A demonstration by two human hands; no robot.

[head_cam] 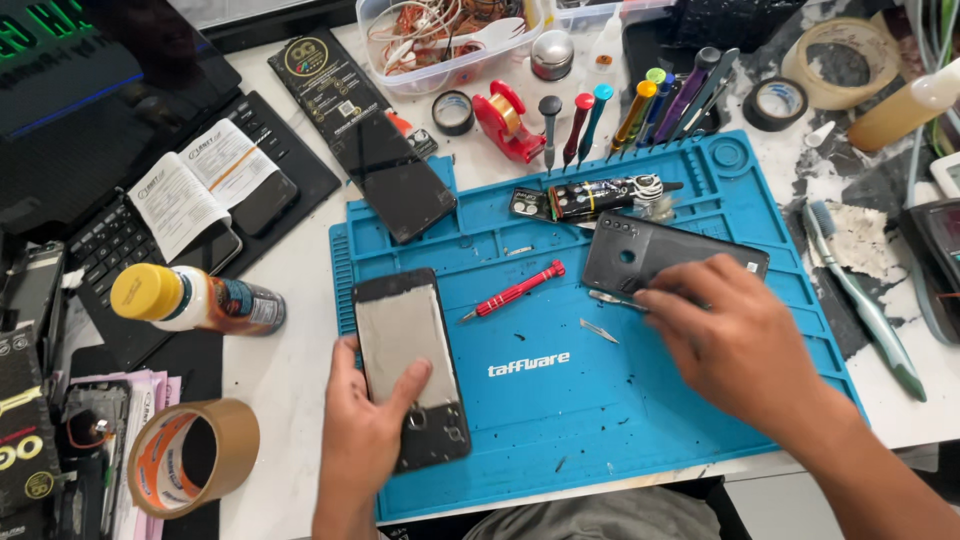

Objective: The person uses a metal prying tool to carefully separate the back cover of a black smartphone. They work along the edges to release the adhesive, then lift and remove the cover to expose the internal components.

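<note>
Phone [410, 365] lies face-up at the blue mat's [560, 420] left edge, partly overhanging; left hand [365, 430] wraps its lower half, thumb across the glass; right hand [725, 335] pinches tweezers [612, 298] beside the back cover [665, 255] — fingertips closed on them. Risks: loose grip lets it slide off; thumb pressure may crack the panel — tweezers could scratch the cover.
</note>
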